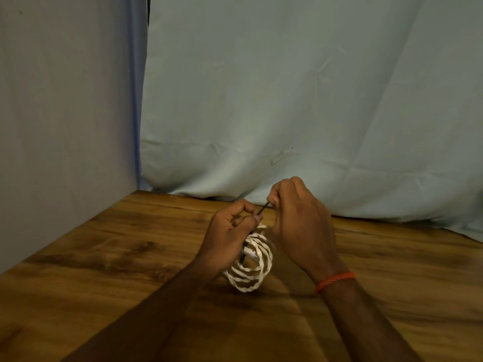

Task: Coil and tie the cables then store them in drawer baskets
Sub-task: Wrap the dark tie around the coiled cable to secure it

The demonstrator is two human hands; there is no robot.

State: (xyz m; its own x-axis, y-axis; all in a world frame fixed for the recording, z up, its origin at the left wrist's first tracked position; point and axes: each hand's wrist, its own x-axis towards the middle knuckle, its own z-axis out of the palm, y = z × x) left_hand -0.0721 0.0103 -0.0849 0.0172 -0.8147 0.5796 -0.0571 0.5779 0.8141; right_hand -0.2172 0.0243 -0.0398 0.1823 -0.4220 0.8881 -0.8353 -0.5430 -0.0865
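Note:
A white cable [254, 267] is wound into a loose coil of several loops and hangs just above the wooden table [104, 270]. My left hand [230, 236] grips the top of the coil with curled fingers. A thin dark tie [263, 208] runs taut from those fingers up to my right hand [298, 218], which pinches its far end between thumb and finger. A short dark piece shows at the coil's left side below my left hand. The tie's wrap around the coil is hidden by my fingers.
Pale cloth [287, 100] hangs behind the table's far edge and a greyer cloth [65, 113] along its left edge. An orange thread band [335, 281] circles my right wrist. No drawer baskets are in view.

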